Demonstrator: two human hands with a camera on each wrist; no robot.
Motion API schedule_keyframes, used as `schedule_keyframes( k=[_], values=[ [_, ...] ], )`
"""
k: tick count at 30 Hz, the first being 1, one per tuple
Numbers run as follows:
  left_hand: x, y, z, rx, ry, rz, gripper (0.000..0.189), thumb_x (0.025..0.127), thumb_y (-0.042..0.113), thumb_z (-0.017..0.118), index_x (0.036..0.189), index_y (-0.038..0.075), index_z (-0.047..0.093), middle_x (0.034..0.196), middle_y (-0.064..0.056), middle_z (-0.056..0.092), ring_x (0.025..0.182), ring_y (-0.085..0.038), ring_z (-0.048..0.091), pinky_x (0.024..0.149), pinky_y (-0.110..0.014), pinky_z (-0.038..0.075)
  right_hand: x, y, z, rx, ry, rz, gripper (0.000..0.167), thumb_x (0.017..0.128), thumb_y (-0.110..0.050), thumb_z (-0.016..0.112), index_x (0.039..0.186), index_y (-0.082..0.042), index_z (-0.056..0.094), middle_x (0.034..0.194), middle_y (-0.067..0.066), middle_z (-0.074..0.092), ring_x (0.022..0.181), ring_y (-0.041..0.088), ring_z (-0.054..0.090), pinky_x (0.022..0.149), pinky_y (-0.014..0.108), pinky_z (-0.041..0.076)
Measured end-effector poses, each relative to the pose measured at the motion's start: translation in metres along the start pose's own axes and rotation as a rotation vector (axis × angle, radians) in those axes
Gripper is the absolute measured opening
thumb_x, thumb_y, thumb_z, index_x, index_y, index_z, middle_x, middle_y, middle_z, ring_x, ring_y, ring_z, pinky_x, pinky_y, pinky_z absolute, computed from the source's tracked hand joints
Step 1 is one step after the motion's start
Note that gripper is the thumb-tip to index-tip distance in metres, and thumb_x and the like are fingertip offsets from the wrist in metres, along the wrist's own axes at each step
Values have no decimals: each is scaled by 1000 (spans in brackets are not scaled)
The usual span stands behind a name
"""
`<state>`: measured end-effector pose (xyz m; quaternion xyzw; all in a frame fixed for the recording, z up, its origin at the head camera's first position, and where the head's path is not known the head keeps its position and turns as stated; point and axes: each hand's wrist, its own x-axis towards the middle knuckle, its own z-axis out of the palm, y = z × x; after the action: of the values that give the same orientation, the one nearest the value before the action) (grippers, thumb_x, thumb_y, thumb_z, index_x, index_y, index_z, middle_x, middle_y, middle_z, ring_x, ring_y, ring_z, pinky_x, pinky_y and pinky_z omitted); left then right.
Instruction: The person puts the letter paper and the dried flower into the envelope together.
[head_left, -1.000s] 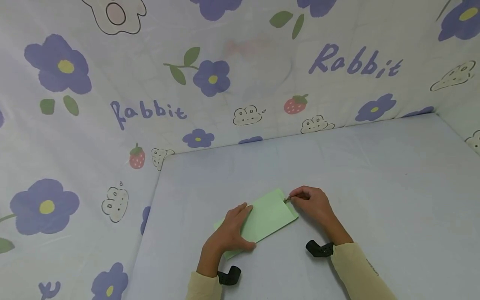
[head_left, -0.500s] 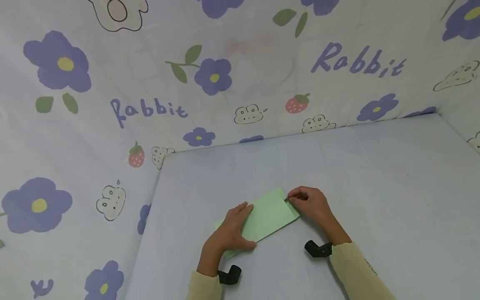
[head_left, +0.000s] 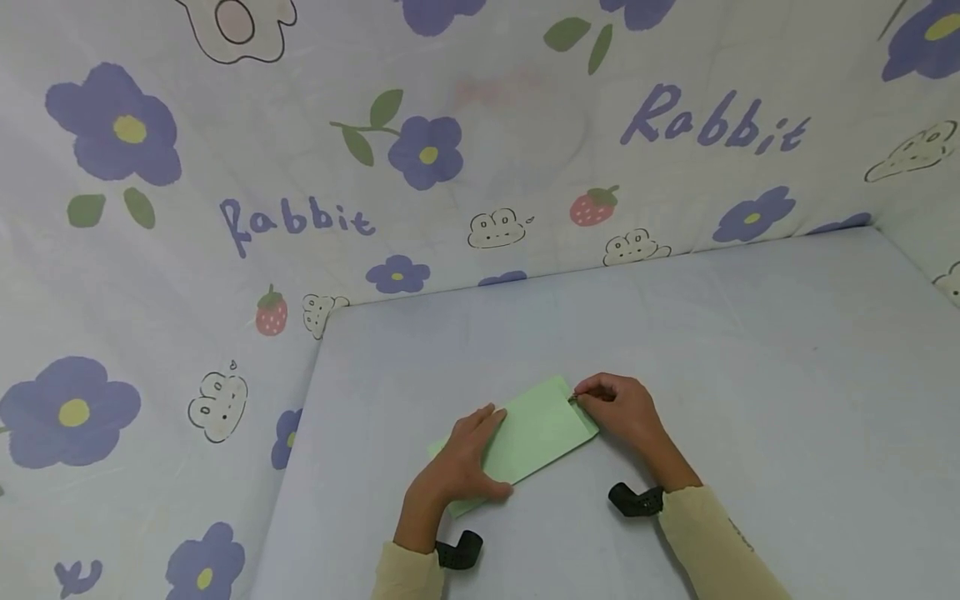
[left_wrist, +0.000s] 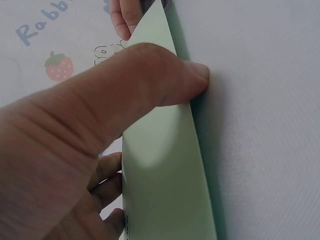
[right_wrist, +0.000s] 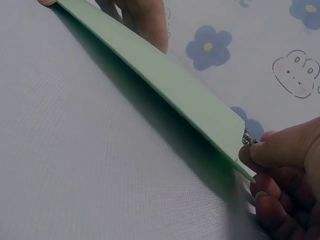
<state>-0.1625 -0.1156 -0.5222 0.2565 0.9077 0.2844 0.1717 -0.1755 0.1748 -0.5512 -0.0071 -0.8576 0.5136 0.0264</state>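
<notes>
A light green paper envelope (head_left: 536, 433) lies slantwise over the white tabletop, with a shadow under its near edge in the right wrist view. My left hand (head_left: 453, 467) spans its left part and grips it across its width, thumb over the near edge and fingers at the far edge. At the right end, which has a flap-like lip, my right hand (head_left: 626, 412) pinches a small, dark metallic chain (right_wrist: 247, 136) between thumb and forefinger. A short bit of chain shows against the envelope's end; the rest is hidden by the fingers or the paper.
The white tabletop (head_left: 750, 358) stretches around both hands. Behind and to the left hangs a white cloth (head_left: 525, 167) printed with purple flowers, strawberries and rabbits. Each wrist wears a black camera mount (head_left: 636, 500) below a beige sleeve (head_left: 720, 542).
My right hand has shifted slightly left toward the envelope's end, and less of the chain shows between fingers and paper. The left hand keeps its place. The head view has turned slightly.
</notes>
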Motion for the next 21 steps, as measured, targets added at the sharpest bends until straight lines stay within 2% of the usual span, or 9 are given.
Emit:
schedule_keyframes(
  k=[21],
  values=[
    [0, 5, -3, -4, -12, -16, 100, 74, 26, 86, 158, 11, 33, 163, -9, 24, 148, -30, 20, 110, -53, 34, -1, -4, 0, -29, -4, -25, 8, 92, -12, 71, 96, -14, 78, 92, -1, 72, 83, 18, 61, 74, 36, 47]
  ],
)
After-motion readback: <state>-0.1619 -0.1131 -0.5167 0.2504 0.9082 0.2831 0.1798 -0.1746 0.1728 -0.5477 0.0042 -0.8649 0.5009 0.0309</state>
